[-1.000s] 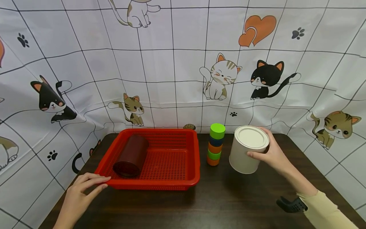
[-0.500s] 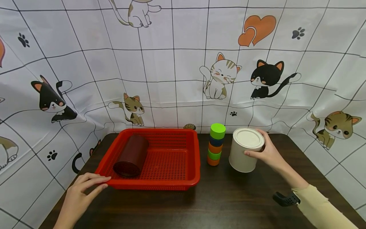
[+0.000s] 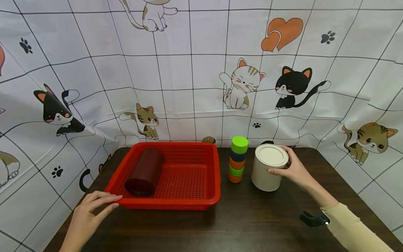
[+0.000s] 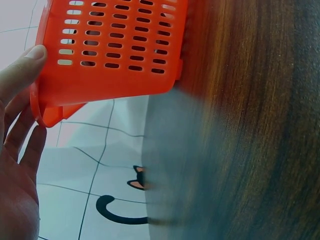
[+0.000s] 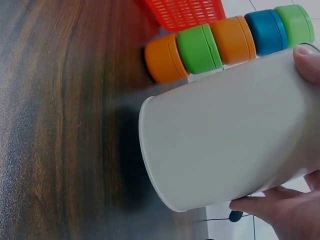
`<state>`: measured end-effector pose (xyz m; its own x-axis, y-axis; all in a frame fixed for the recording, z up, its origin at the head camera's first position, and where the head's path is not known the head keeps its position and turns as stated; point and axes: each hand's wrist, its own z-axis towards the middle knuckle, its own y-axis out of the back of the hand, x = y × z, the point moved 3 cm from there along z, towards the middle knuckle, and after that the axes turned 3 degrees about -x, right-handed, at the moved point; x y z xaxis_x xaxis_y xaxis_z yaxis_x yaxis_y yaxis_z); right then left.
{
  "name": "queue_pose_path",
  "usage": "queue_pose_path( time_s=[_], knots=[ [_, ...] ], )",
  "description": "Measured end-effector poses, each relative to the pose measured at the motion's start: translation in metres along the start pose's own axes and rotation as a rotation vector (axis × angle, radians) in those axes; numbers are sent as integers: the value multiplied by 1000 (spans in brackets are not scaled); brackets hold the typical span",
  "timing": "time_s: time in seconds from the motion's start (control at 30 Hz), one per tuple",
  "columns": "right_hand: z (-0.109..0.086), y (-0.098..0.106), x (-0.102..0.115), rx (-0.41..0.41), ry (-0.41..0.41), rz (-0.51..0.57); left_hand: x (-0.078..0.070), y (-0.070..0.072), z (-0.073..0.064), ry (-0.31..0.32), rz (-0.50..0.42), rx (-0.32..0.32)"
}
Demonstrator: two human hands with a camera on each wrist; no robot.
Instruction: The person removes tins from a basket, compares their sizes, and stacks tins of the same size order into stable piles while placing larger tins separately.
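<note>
My right hand [image 3: 292,166] grips a pale lidded can [image 3: 267,171] from its right side, thumb in front and fingers behind. It is roughly upright, low over the dark table; whether its base [image 5: 155,160] touches the wood I cannot tell. Left of the can stands a stack of screw-lid jars [image 3: 238,159] in orange, green and blue. My left hand [image 3: 86,217] holds the near left corner of a red plastic basket [image 3: 176,202], thumb [image 4: 35,52] on one side of the rim and fingers on the other. Inside the basket a dark brown cylinder [image 3: 145,172] lies on its side.
Under everything is a dark wooden table [image 3: 176,229]. A white sheet [image 3: 201,73] printed with cats and grid lines hangs behind it and at both sides. A black strap [image 3: 315,219] is on my right wrist.
My right hand has moved a little left and nearer the table with the can, which is lower and more upright than before. The left hand, basket and jars have stayed put.
</note>
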<state>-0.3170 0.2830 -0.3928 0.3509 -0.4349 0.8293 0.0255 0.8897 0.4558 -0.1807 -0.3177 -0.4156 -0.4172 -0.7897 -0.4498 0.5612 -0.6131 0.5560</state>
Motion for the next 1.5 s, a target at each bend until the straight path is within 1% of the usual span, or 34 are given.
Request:
queue_pose_path(
  time_s=[0.2,0.4,0.6,0.83,1.0,1.2,1.5],
  knots=[
    [-2,2,-5,1,-19,-28,1,0,0,3,1,2],
    [-2,1,-16,-17,-11,-41,2,0,-1,5,9,-1],
    [-2,0,-20,-19,-10,-32,2,-1,-1,1,9,-8],
    [-2,-2,-22,-31,-23,-26,4,-1,0,5,-1,-4],
    [-2,-2,-22,-24,-37,-37,6,0,0,0,-4,-5],
    [-3,0,-20,-17,-42,-36,5,0,1,-4,-3,-5],
    [-1,2,-25,-13,-40,-70,3,0,1,-9,0,-2]
  ],
)
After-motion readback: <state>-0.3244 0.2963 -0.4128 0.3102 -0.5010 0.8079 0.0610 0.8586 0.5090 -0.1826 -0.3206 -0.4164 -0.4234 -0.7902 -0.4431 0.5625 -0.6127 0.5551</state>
